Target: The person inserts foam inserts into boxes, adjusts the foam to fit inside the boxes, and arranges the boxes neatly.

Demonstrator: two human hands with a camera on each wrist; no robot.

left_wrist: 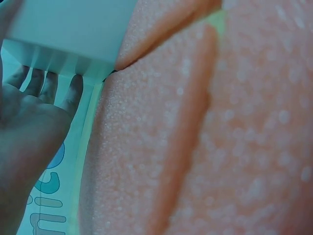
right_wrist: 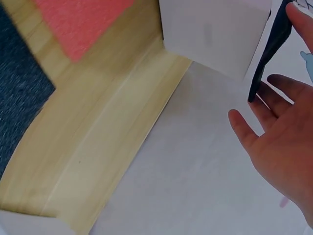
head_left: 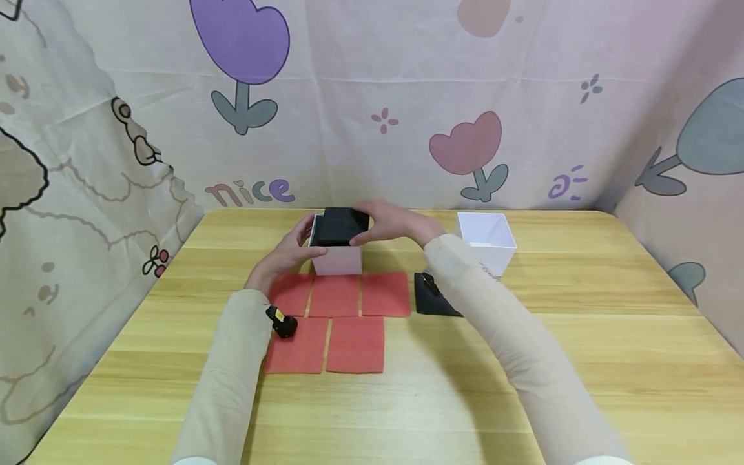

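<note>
Right grip point(head_left: 394, 221) is pinching a black square point(head_left: 344, 227) at the mouth of a white box point(head_left: 338, 262) from what I can see remotely, and the left grip point(head_left: 283, 256) is clamped on that box's side. Five red squares point(head_left: 356, 345) lie in front on the desk point(head_left: 610, 336), second white box point(head_left: 494, 257) off right.

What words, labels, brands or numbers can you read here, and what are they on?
"nice": on the patterned backdrop cloth; sideways and partly hidden in the left wrist view.
Unreadable: small dark marks on the right-hand white box.
Unreadable: yellow patch on the black wrist device.
</note>
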